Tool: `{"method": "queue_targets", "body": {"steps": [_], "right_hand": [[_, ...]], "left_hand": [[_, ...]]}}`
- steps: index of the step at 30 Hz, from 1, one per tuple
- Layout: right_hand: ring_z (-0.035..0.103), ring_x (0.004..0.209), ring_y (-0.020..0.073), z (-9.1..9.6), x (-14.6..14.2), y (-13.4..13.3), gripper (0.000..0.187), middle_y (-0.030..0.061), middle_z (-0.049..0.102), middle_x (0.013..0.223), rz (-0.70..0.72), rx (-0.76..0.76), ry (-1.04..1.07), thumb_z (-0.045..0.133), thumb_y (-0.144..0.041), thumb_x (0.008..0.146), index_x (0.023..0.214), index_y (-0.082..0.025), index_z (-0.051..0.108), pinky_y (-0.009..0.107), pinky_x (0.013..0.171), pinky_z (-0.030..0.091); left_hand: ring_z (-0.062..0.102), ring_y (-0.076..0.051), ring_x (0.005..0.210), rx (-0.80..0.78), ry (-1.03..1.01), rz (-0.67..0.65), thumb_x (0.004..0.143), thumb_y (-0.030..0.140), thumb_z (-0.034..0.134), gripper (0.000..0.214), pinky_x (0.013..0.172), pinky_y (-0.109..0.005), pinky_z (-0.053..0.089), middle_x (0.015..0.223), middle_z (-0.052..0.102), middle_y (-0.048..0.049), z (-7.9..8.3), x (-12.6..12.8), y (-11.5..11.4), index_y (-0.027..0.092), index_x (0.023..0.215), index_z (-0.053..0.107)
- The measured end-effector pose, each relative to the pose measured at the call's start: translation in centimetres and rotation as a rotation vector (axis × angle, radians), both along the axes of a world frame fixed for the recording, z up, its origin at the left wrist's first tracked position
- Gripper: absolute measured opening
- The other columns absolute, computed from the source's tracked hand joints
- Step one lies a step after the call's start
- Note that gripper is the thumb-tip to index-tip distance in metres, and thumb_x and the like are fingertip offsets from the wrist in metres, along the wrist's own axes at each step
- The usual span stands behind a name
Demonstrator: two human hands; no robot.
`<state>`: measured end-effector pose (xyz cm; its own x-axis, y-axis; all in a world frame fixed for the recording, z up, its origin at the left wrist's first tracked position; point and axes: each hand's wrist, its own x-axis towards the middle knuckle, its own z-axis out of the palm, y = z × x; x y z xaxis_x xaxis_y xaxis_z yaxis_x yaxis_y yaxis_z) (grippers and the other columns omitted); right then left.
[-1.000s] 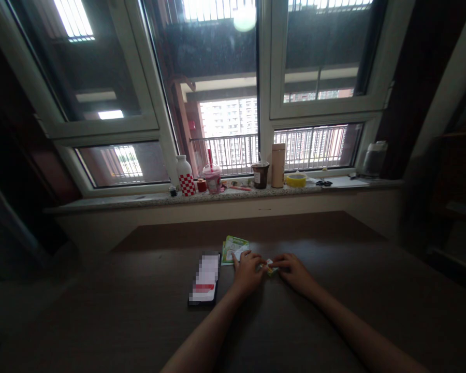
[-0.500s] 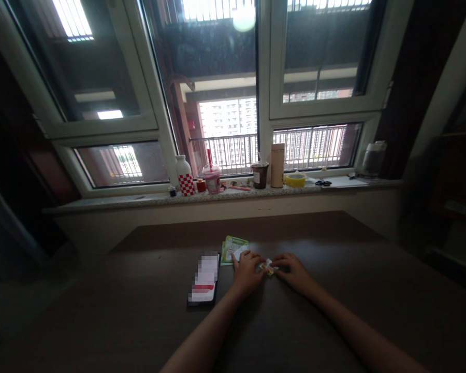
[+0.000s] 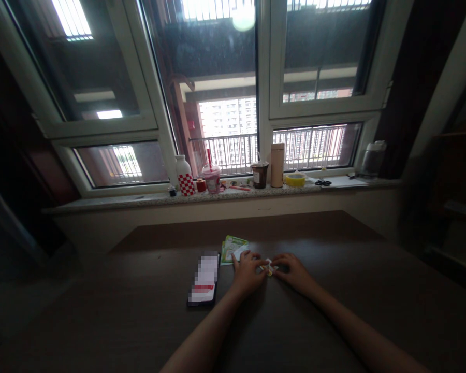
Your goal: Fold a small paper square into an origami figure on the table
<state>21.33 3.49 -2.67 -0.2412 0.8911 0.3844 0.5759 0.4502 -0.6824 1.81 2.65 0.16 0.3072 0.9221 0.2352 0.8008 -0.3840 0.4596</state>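
At 12 o'clock from where I'm standing, window (image 3: 213, 119), cups and bottles along its sill (image 3: 147, 201). Nearer, brown table (image 3: 314, 233). Taking the work spot as clock center: left hand (image 3: 250, 272) at 9, right hand (image 3: 295, 270) at 3, both low over the tabletop. Phone (image 3: 204, 278), lit, farther out past 8. Green-and-white sheets (image 3: 233, 247) at 10, by the left hand. Small white-yellow piece (image 3: 270, 267) dead center, between the hands, fingertips of both at it. Can't tell whether either is pinching or just pressing.
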Motion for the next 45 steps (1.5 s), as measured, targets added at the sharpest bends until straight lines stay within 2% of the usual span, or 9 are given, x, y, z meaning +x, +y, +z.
{"method": "queue_targets", "body": {"steps": [20, 30, 38, 45], "right_hand": [[0.057, 0.103, 0.0242, 0.2, -0.06, -0.19, 0.017, 0.0078, 0.067, 0.104, 0.011, 0.0, -0.032, 0.068, -0.03, 0.077, 0.09, -0.022, 0.074, 0.038, 0.093, 0.041], [0.057, 0.103, 0.0236, 0.29, -0.11, -0.28, 0.013, 0.0072, 0.067, 0.103, -0.009, 0.0, -0.059, 0.067, -0.031, 0.079, 0.087, -0.023, 0.074, 0.037, 0.093, 0.041], [0.057, 0.102, 0.0231, 0.37, -0.24, -0.41, 0.012, 0.0071, 0.066, 0.103, -0.013, 0.018, -0.062, 0.067, -0.028, 0.078, 0.087, -0.023, 0.073, 0.037, 0.093, 0.041], [0.054, 0.104, 0.024, -0.15, -0.22, -0.17, 0.016, 0.0074, 0.064, 0.102, -0.078, 0.025, -0.06, 0.071, -0.027, 0.074, 0.089, -0.022, 0.073, 0.037, 0.093, 0.041]], "left_hand": [[0.035, -0.03, 0.132, 0.008, 0.047, 0.018, 0.081, 0.053, 0.06, 0.03, 0.111, -0.068, -0.005, 0.129, 0.057, 0.0008, 0.08, 0.07, -0.06, 0.042, 0.107, 0.07], [0.035, -0.03, 0.132, -0.001, 0.055, 0.038, 0.077, 0.055, 0.064, 0.032, 0.11, -0.068, -0.003, 0.13, 0.055, 0.0002, 0.02, 0.05, 0.2, 0.043, 0.106, 0.069], [0.034, -0.03, 0.132, 0.026, 0.089, 0.038, 0.079, 0.057, 0.061, 0.031, 0.11, -0.07, -0.001, 0.13, 0.055, 0.0005, -0.14, 0.17, 0.01, 0.041, 0.105, 0.069], [0.034, -0.031, 0.133, 0.028, 0.074, 0.045, 0.076, 0.057, 0.065, 0.034, 0.107, -0.073, 0.001, 0.133, 0.053, -0.0004, 0.13, 0.35, -0.08, 0.044, 0.107, 0.067]]}}
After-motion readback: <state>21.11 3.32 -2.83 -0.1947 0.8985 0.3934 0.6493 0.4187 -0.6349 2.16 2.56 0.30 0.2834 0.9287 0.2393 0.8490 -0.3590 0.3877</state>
